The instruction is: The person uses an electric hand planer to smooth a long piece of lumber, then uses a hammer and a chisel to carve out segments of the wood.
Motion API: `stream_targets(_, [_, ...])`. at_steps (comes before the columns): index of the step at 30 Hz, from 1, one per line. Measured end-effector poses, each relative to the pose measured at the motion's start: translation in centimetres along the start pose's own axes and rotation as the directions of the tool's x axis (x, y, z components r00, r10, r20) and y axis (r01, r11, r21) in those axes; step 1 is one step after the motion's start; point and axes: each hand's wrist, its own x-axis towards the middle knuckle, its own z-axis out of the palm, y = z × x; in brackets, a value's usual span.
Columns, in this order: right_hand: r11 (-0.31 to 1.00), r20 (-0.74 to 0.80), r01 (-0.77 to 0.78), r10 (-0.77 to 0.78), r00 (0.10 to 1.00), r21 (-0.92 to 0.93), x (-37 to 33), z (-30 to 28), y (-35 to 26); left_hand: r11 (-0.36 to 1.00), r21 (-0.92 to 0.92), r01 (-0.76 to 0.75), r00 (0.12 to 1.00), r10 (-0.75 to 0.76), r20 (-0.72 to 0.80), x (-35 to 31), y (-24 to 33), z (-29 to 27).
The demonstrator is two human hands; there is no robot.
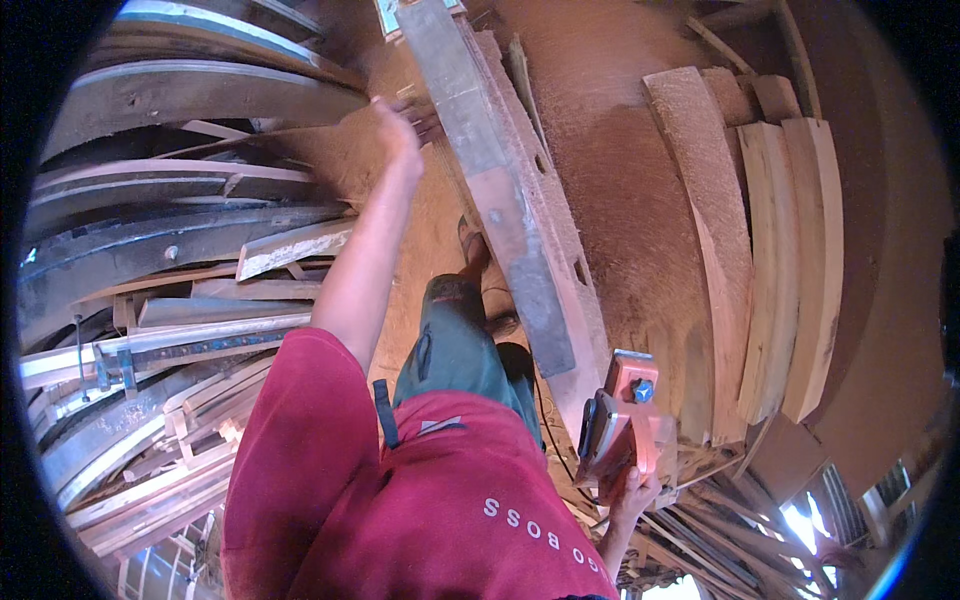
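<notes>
Orange-red casing makes the handheld power tool (624,400) easy to pick out at the near right of the scene, just beside the near end of a long beam (508,215); whether it touches the wood I cannot tell from here. My right hand (632,492) has its fingers closed on the tool's near end, around the handle, though some of them are hidden behind it. I judge it fairly heavy for one hand, stiff all over and hard-cased, not fragile, perhaps a little slippery where dust settles on the smooth shell. The handle seems the surest hold, with the dark star-shaped knob (643,390) toward the far end as a likely second grip for steadying it; I would keep skin away from the underside. Its long axis runs roughly near to far, the knob end pointing away from me and leaning slightly right, while the beam slants from near right to far left, so the two are not lined up. My left hand (402,135) reaches out at the far left of the beam, thumb apart and fingers spread wide, with nothing visible in them; blur hides whether their tips meet the beam's edge. Stacked timber (190,225) lies to my left, and pale boards (768,270) lie to the right.
</notes>
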Motion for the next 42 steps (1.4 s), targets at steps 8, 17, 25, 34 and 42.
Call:
stream_targets(8, [0.981,-0.155,0.120,-0.144,0.977,-0.155,-2.5,2.1,1.5,0.896,0.255,-0.363,0.931,0.360,0.060,-2.3,-10.9,-6.6])
stream_targets(17, [0.978,-0.100,0.092,-0.112,0.989,-0.189,-7.6,-0.6,14.5,0.651,0.565,-0.506,0.706,-0.064,0.706,-23.0,-17.5,-15.6])
stream_targets(25, [0.965,-0.129,0.153,-0.183,0.975,-0.213,-12.6,-4.1,25.4,0.752,0.421,-0.508,0.607,-0.035,0.794,-26.4,-23.8,-21.9])
stream_targets(34, [0.902,-0.163,0.189,-0.269,0.949,-0.387,-10.8,-4.0,34.6,0.648,0.375,-0.663,0.524,0.044,0.850,-25.6,-25.5,-27.9])
stream_targets(42, [0.909,-0.258,0.277,-0.362,0.896,-0.312,-8.5,-6.4,40.1,0.586,0.249,-0.771,0.287,-0.029,0.958,-31.9,-26.1,-25.0])
